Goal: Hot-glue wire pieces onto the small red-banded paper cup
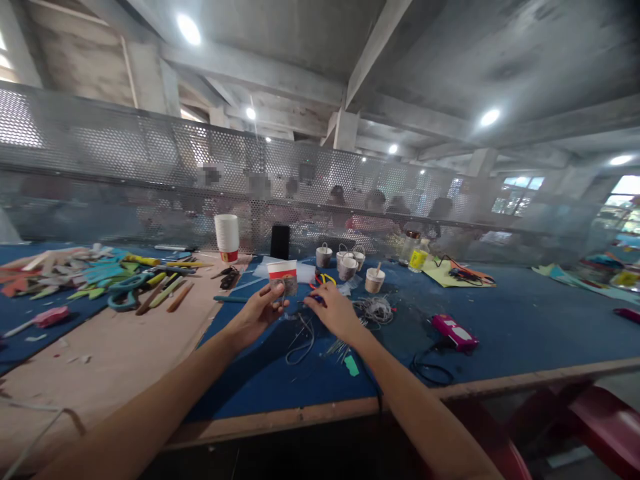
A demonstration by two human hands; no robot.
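Left hand [256, 313] gripping cup [283, 277] mid-tabletop, steadying it; right hand [334, 311] pinching perhaps a blue tool beside it, wire [300, 341] underneath.

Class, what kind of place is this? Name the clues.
Probably a shared craft workshop: a long blue worktable strewn with scissors, wire and small handmade cup baskets, with people seated beyond a mesh screen.

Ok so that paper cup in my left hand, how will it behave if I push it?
The paper cup is probably light and thin-walled, so it would likely slide or tip easily. The left hand pinches its side; a harder squeeze would probably dent it.
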